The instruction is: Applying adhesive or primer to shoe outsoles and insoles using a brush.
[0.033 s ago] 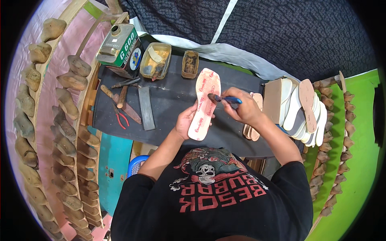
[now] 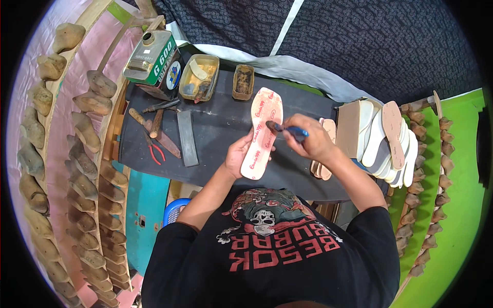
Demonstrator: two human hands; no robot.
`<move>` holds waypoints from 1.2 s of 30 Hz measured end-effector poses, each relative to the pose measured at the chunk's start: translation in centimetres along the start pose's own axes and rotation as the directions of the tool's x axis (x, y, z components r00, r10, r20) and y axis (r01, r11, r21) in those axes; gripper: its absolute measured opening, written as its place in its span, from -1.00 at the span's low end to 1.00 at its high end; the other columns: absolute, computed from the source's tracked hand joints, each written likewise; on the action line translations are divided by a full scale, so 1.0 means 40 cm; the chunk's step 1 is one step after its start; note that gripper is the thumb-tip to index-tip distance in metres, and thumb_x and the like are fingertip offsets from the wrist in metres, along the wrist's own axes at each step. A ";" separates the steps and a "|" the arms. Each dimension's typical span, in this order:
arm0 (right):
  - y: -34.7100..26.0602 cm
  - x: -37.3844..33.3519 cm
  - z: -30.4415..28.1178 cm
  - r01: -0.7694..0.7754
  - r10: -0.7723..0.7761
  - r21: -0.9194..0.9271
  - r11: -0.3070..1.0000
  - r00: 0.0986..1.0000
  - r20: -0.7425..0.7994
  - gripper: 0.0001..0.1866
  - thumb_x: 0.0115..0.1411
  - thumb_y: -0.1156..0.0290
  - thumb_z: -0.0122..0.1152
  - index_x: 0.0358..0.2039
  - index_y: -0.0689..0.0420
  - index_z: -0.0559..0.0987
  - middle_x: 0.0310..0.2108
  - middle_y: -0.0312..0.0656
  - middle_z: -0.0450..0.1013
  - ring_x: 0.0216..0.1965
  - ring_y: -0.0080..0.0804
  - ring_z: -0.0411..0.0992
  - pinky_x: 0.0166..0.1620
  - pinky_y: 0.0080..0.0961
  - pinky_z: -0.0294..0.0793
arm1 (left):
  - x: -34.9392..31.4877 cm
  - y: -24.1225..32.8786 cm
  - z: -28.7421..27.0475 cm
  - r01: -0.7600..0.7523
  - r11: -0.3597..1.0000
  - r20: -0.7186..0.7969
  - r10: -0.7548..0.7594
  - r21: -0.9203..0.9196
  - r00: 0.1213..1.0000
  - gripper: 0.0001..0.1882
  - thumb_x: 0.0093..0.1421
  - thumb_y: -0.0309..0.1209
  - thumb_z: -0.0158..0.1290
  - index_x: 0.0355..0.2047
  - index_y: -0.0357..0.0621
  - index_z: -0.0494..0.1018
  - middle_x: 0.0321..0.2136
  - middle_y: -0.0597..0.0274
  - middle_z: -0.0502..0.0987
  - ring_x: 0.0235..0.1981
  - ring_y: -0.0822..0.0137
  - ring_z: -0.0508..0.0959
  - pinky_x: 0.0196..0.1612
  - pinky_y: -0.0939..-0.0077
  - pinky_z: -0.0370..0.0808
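My left hand (image 2: 238, 156) holds a pale insole (image 2: 260, 138) by its lower left side, its fingers wrapped beneath it. Red printed lettering covers the insole's upper face. In my right hand (image 2: 313, 137) is a blue-handled brush (image 2: 296, 132), and its dark bristles meet the insole near the middle. A darker, wet-looking patch shows on the insole around the bristles. Part of the brush handle is hidden by my right fingers. Next to that hand, a small stack of tan insoles (image 2: 328, 129) lies on the dark table (image 2: 215, 177).
A metal can (image 2: 152, 64) stands far left, beside a tub (image 2: 213, 64) of scraps and a smaller stained tub (image 2: 243, 82). Red-handled pliers (image 2: 154, 149), a hammer (image 2: 156, 123) and a grey bar (image 2: 187, 138) lie left. White insoles (image 2: 375, 138) pile right. Racks of wooden lasts (image 2: 84, 131) flank me.
My right hand and the brush have shifted very slightly, with the handle end a little lower. My left hand and the insole stay put.
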State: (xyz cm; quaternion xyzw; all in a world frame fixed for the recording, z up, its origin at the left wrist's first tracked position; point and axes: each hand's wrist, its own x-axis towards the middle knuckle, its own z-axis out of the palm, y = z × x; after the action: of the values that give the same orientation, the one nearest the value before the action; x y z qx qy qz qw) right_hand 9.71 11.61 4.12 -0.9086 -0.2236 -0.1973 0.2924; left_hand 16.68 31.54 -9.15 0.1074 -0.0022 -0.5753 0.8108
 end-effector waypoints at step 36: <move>-0.039 0.019 0.013 0.029 -0.028 0.021 0.999 0.999 -0.030 -0.63 0.12 0.52 0.35 -0.11 0.24 0.41 -0.31 -0.02 0.54 -0.37 -0.05 0.57 -0.30 -0.25 0.59 | 0.007 -0.035 0.012 0.046 0.996 -0.017 -0.047 -0.074 0.999 -0.50 0.38 -0.07 -0.15 0.16 -0.14 0.40 -0.08 0.07 0.59 -0.14 0.19 0.63 -0.08 0.26 0.61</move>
State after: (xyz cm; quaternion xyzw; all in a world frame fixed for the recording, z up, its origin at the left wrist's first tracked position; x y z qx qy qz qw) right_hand 9.65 13.31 4.79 -0.8991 -0.2344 -0.2125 0.3025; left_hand 15.41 30.75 -8.96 0.0826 0.0290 -0.5926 0.8007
